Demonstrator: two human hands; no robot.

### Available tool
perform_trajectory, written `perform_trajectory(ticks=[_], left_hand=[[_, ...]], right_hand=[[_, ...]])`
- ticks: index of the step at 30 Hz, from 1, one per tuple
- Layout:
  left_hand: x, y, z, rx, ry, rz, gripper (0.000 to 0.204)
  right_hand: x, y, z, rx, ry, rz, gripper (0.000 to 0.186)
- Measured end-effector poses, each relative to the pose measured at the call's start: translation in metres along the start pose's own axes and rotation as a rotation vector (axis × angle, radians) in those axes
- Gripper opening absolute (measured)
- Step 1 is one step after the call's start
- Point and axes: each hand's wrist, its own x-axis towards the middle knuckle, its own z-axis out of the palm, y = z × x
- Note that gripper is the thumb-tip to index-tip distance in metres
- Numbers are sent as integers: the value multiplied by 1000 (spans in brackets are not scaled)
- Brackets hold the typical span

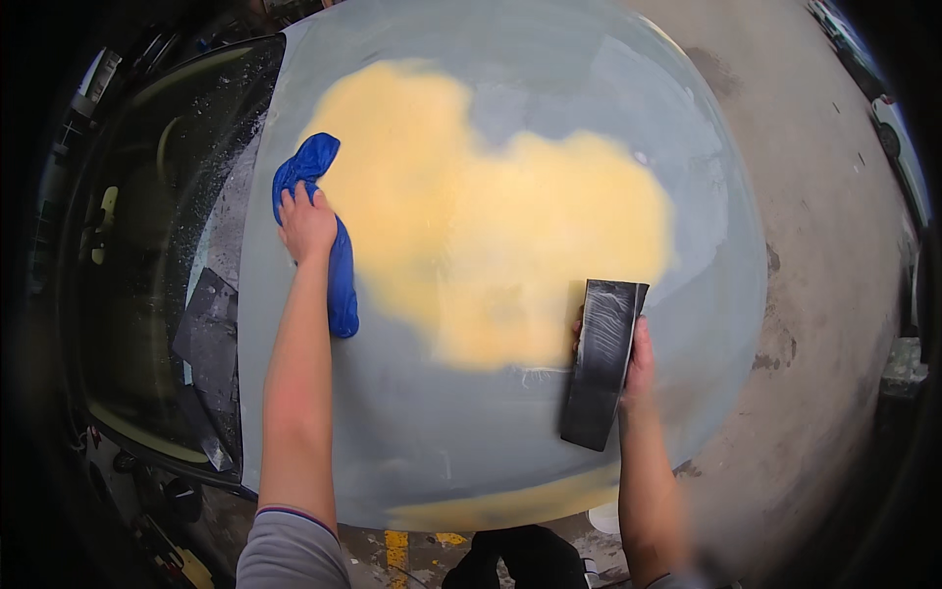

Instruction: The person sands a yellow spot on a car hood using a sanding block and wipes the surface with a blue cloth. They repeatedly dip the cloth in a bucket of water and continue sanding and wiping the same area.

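A grey car hood (383,412) with a wide patch of yellow filler (530,236) fills the middle of the view. On its left side lies a crumpled blue cloth (342,285). My left hand (308,224) rests on this cloth, its fingers closed over the fabric. In my right hand (641,363) is a long black sanding block (601,358), tilted so its dark face shows, marked with whitish streaks. Most of the right fingers are hidden behind the block. Whether the block touches the hood I cannot tell.
Left of the hood is the dark windshield (137,255), speckled with pale dust. Dark sheets (211,329) lie at its base. Concrete floor (805,196) runs along the right, with other vehicles (898,147) at the far edge. A yellow band (510,499) marks the hood's near edge.
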Motion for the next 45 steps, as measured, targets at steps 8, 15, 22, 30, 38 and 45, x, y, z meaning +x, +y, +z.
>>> perform_trajectory(ticks=[8, 15, 22, 30, 38, 45], left_hand=[[4, 180, 35, -150, -23, 523, 54], [-142, 163, -30, -452, -271, 1194, 50], [-195, 27, -87, -528, -539, 1181, 49], [-46, -139, -78, -330, -49, 454, 40], [4, -178, -30, -137, 45, 54, 54], [11, -164, -33, -141, 30, 59, 55]], right_hand=[[21, 14, 0, -158, 137, -20, 74], [11, -16, 23, 2, 172, 135, 77], [1, -45, 70, -313, -17, 176, 69], [127, 23, 361, -1727, -550, -742, 55], [152, 115, 347, -1839, -845, -905, 60], [239, 152, 451, -1839, -735, -1089, 49]])
